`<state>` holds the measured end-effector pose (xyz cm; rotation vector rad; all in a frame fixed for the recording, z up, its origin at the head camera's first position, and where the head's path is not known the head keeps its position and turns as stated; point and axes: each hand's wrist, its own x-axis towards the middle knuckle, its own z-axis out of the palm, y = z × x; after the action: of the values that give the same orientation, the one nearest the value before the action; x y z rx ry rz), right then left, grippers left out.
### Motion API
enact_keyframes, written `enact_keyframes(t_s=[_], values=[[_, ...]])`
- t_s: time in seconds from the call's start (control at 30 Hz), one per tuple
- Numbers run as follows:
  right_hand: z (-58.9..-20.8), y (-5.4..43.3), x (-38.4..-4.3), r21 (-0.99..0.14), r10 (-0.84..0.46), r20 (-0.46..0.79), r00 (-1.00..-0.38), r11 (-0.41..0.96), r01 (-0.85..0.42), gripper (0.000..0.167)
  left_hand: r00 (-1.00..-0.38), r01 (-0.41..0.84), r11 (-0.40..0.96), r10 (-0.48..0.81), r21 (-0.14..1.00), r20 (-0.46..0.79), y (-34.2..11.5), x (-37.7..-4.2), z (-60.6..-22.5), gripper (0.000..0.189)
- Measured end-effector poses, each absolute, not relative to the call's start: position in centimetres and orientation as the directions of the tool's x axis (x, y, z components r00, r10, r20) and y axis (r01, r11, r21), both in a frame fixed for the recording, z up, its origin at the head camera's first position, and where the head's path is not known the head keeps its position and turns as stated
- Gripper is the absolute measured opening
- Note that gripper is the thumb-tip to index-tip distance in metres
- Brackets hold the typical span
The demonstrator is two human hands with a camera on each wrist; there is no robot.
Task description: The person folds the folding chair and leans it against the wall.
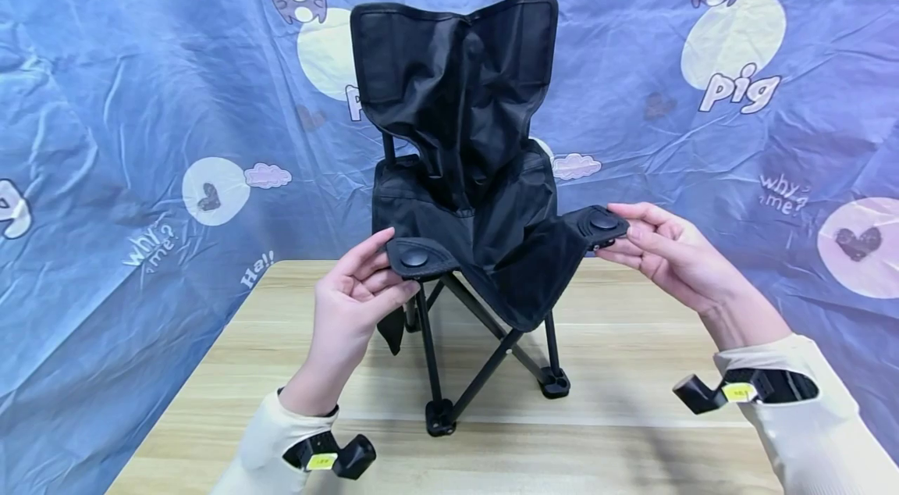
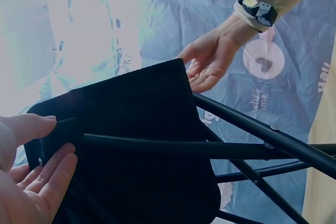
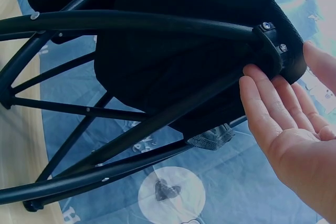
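A small black folding camping chair stands upright on its feet, partly spread, its backrest creased down the middle. My left hand grips the front left seat corner, thumb on one side and fingers on the other. At the front right corner, my right hand holds the edge between thumb and fingers. The seat cloth sags between both corners. Below it the crossed front legs show. In the right wrist view, the fingertips are at a screwed bracket under the corner.
The chair stands on a pale wood-grain table. Behind and beside the table hangs a blue cloth with pig prints. A black cloth flap hangs by the chair's left legs. Each wrist wears a strapped camera.
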<state>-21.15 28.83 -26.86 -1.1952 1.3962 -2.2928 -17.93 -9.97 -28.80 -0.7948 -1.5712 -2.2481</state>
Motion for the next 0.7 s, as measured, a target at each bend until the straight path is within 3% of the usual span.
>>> enact_keyframes(t_s=[0.33,0.7], values=[[-26.6,28.8,-20.9,-0.828,-0.511,0.516,-0.687,-0.502,-0.248,0.039,-0.794,0.529,-0.389,0.087,0.754,0.602,-9.3,-18.3,-28.5,0.066],[-26.3,28.5,-21.0,-0.824,-0.507,0.528,-0.682,-0.501,-0.265,0.038,-0.795,0.530,-0.379,0.088,0.758,0.600,-8.9,-18.4,-28.1,0.066]])
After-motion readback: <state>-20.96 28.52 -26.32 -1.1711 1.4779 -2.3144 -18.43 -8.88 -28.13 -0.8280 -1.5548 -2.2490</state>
